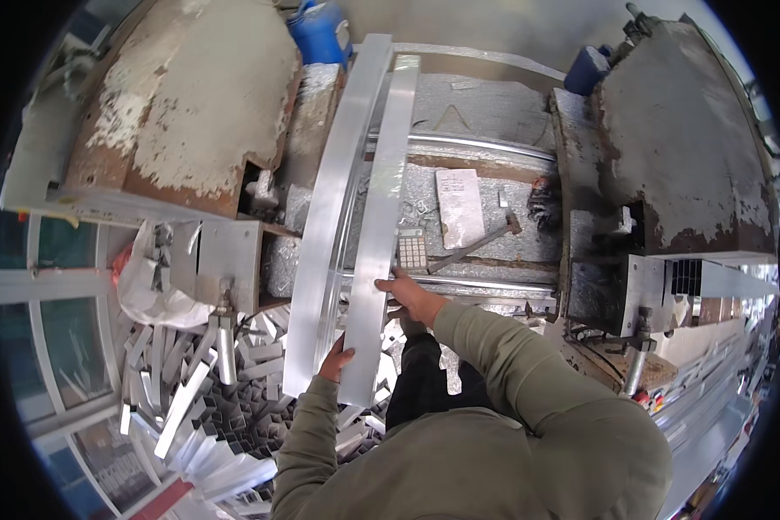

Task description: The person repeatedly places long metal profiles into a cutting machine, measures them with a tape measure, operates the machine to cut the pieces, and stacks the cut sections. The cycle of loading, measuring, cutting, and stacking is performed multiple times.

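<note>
Both my hands hold one long silver aluminium profile (385,191) that slants away from me over the machine bed. My left hand (336,360) grips its left edge close to the near end, thumb on top and the other fingers hidden underneath. Farther up, my right hand (412,296) is closed on the right edge, thumb on the upper face and fingers partly under it. Left of it lies a second, wider aluminium profile (331,199), nearly parallel, a narrow gap between them.
Right of the profiles are a calculator (412,250), a hammer (477,247) and a written sheet (461,206). A metal rail (485,284) crosses the bed. Large worn machine housings (204,95) flank both sides. Many cut profile offcuts (243,399) lie heaped at lower left. A blue jug (321,33) stands behind.
</note>
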Demonstrator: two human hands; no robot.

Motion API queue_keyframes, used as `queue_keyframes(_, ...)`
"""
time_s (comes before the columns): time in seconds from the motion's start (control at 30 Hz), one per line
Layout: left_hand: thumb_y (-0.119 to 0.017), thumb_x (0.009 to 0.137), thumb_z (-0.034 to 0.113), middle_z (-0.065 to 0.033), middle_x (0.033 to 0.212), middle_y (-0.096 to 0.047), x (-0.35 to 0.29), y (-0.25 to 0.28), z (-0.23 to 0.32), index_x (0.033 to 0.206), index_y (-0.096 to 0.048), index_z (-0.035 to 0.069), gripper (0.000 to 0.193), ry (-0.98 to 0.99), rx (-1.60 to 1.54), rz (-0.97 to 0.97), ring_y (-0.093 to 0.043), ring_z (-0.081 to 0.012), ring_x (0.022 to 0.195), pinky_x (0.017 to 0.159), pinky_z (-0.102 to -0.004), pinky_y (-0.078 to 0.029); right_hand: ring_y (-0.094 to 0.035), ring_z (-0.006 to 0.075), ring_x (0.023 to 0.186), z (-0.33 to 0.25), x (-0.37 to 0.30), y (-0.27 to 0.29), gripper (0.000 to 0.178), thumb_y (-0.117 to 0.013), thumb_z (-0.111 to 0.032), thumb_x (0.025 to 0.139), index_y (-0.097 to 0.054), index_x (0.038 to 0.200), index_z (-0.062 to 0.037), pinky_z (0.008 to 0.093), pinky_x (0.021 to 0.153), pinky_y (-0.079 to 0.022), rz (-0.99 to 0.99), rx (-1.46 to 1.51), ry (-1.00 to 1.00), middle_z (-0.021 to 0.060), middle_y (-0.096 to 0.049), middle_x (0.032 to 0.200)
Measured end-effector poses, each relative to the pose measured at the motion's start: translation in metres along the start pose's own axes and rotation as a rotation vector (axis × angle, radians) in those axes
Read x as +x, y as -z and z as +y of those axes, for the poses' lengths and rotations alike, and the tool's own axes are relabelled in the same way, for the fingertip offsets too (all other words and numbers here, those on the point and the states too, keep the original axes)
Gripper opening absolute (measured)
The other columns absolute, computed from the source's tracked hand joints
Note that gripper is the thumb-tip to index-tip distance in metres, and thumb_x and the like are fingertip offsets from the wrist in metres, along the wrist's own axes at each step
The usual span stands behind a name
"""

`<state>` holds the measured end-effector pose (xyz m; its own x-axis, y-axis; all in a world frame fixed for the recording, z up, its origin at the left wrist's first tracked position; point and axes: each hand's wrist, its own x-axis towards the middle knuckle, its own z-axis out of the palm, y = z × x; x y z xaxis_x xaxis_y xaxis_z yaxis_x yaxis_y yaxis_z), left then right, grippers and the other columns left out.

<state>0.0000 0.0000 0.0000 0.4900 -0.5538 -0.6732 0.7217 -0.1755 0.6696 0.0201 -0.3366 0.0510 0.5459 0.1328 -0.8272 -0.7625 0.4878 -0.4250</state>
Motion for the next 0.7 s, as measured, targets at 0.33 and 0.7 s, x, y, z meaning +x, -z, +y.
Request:
queue_keyframes(0.33,-0.076,0.102,0.044,-0.0188,0.152,-0.062,0.099,0.081,-0.062,0.159,-0.05,-0.01,0.082,0.03,0.299,0.221,-0.056,-0.0309,0.139,0.12,-0.0419,-0.042,-0.063,0.0381,0.14,-0.004,-0.004,0.005,0.096,-0.077,-0.045,0.099,-0.035,0.172,0.0002,0.0475,0.11,-0.056,-0.001,-0.443,0.199,0.0265,-0.059,0.158)
queue_keyframes(0.7,-0.067,0.107,0.041,-0.031,0.16,-0.055,0.04,0.005,-0.006,0.156,-0.053,-0.011,0.072,-0.228,1.167,0.595,-0.052,-0.0436,0.148,0.125,-0.0504,-0.041,-0.074,0.0224,0.106,0.008,-0.384,0.19,0.051,-0.071,-0.036,0.111,-0.062,0.15,-0.0033,0.0404,0.096,-0.064,0.966,0.116,0.897,0.0157,-0.074,0.126)
